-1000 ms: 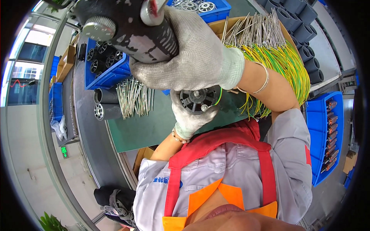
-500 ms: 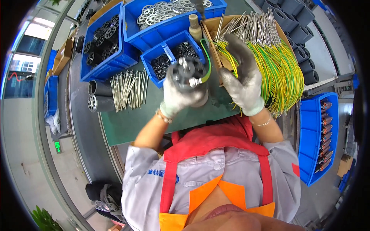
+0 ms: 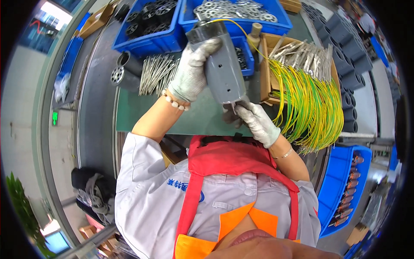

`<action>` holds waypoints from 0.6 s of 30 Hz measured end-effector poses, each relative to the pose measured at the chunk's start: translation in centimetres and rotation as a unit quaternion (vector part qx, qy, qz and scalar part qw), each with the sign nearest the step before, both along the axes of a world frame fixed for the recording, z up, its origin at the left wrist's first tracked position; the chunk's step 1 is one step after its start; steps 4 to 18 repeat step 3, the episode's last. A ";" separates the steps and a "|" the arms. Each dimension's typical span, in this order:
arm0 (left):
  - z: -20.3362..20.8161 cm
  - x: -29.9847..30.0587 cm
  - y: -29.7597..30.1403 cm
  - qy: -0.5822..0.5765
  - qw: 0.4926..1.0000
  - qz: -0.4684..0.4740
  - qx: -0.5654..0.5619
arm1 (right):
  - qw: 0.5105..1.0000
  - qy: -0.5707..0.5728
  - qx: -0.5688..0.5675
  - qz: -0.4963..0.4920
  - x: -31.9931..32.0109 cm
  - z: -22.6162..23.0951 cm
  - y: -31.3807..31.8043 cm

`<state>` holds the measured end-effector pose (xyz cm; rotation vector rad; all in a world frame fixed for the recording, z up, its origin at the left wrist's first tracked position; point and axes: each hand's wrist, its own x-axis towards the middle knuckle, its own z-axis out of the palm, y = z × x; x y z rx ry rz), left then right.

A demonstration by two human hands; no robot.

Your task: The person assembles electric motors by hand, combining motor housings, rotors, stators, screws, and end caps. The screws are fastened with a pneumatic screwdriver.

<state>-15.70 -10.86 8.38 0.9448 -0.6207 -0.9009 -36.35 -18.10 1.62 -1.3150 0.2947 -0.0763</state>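
Observation:
My left hand (image 3: 192,69), in a white glove, is closed round the side of a grey cylindrical housing (image 3: 224,71) with two small holes in its wall. The housing is tilted lengthwise, its dark end cap (image 3: 207,31) pointing away from me. From that far end a thin yellow-green wire (image 3: 235,22) arcs to the right. My right hand (image 3: 256,121), gloved with dark-stained fingertips, is at the near end of the housing. Its fingers are closed beside a thin metallic piece there; what they pinch is partly hidden.
Blue bins hold black round parts (image 3: 148,19) and silver discs (image 3: 235,9). Metal rods (image 3: 157,73) lie left on the green bench (image 3: 138,112). A cardboard box (image 3: 266,77) on the right holds yellow-green wires (image 3: 310,103). Grey tubes (image 3: 345,56) stand beyond; a blue crate (image 3: 340,190) sits lower right.
The housing has tipped from end-on to lengthwise, its cap now pointing away. My right hand has gone from open beside the wires to the housing's near end. The whole view has shifted.

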 end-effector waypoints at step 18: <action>-0.5 -0.4 2.6 0.011 0.998 0.054 0.009 | 0.997 0.065 0.001 0.039 0.1 -0.2 1.0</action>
